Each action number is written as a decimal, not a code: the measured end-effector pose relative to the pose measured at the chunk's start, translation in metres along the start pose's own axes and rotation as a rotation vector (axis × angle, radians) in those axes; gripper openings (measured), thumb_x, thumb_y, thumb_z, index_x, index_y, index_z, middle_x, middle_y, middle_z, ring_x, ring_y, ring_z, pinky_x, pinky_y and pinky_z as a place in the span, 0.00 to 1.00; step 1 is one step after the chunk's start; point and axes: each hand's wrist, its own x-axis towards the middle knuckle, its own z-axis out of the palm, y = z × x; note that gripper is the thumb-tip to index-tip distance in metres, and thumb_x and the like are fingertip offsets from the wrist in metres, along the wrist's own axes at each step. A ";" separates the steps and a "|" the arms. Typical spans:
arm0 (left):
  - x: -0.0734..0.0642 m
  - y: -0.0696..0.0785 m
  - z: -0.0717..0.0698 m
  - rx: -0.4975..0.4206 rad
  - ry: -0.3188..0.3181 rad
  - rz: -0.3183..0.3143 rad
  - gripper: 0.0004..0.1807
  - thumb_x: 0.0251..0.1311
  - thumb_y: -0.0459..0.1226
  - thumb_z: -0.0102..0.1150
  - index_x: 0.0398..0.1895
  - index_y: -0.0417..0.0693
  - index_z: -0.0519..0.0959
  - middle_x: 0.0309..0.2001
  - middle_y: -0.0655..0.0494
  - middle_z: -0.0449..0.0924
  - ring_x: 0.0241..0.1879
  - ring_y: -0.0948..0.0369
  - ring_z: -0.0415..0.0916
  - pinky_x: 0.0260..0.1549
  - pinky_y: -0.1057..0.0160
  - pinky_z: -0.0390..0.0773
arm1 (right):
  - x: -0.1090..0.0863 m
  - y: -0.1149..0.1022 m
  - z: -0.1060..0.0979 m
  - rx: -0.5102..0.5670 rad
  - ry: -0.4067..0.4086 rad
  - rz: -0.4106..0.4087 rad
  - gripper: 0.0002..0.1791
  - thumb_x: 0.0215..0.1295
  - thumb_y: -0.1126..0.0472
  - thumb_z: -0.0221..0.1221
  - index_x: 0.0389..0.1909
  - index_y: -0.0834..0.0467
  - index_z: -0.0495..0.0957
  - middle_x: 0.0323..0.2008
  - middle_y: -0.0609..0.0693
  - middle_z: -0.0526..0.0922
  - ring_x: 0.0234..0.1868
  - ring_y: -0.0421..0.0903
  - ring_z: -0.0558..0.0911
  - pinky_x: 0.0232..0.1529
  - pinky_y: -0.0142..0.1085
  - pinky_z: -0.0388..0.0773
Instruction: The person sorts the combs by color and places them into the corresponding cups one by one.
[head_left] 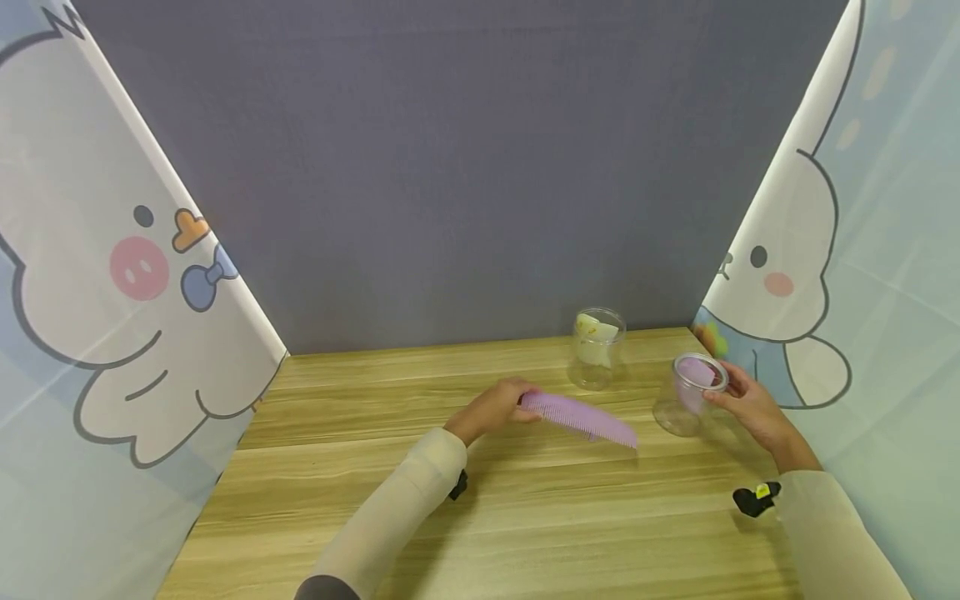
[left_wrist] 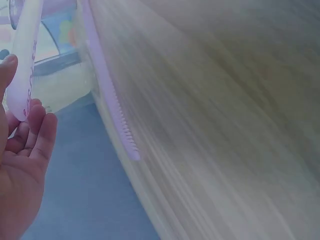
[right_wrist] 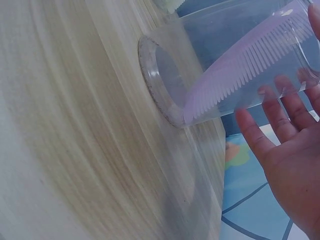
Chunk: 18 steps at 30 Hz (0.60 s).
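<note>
My left hand (head_left: 498,410) pinches one end of a light purple comb (head_left: 577,415), held low over the table with its teeth facing the near side. In the left wrist view, that piece shows pink lettering, and a second purple toothed comb (left_wrist: 111,90) runs beside it, apart from my fingers. My right hand (head_left: 753,410) holds a clear jar (head_left: 670,412) by its rim, thumb on the near side. Another purple comb (right_wrist: 240,62) leans inside this jar, its lower end at the bottom. In the right wrist view, the jar's base is at the tabletop.
A second clear jar (head_left: 581,373) stands at the table's back edge with pale yellow-green pieces (head_left: 597,333) in it. The wood-grain table (head_left: 345,417) meets a dark grey backdrop (head_left: 465,183). Cartoon-printed curtains (head_left: 900,275) hang on both sides.
</note>
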 end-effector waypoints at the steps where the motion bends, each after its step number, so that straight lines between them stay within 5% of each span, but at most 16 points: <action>1: 0.001 0.001 -0.001 0.003 0.013 0.007 0.24 0.64 0.43 0.69 0.59 0.40 0.80 0.49 0.50 0.84 0.45 0.61 0.79 0.46 0.65 0.81 | 0.000 0.000 0.000 0.007 -0.001 -0.002 0.31 0.71 0.71 0.58 0.67 0.41 0.64 0.51 0.19 0.75 0.51 0.17 0.75 0.46 0.14 0.73; 7: 0.004 0.008 -0.007 0.013 0.060 0.017 0.24 0.65 0.43 0.68 0.59 0.38 0.79 0.52 0.47 0.83 0.47 0.59 0.80 0.47 0.64 0.81 | 0.002 0.003 0.000 0.091 0.000 -0.021 0.32 0.70 0.75 0.57 0.63 0.38 0.66 0.51 0.21 0.77 0.51 0.18 0.76 0.47 0.14 0.73; 18: 0.015 0.015 -0.008 -0.019 0.134 -0.046 0.27 0.65 0.47 0.68 0.61 0.39 0.79 0.53 0.48 0.84 0.45 0.62 0.79 0.41 0.72 0.79 | 0.000 0.003 0.000 0.054 0.000 -0.017 0.32 0.70 0.74 0.57 0.62 0.35 0.66 0.51 0.20 0.77 0.51 0.18 0.76 0.47 0.14 0.73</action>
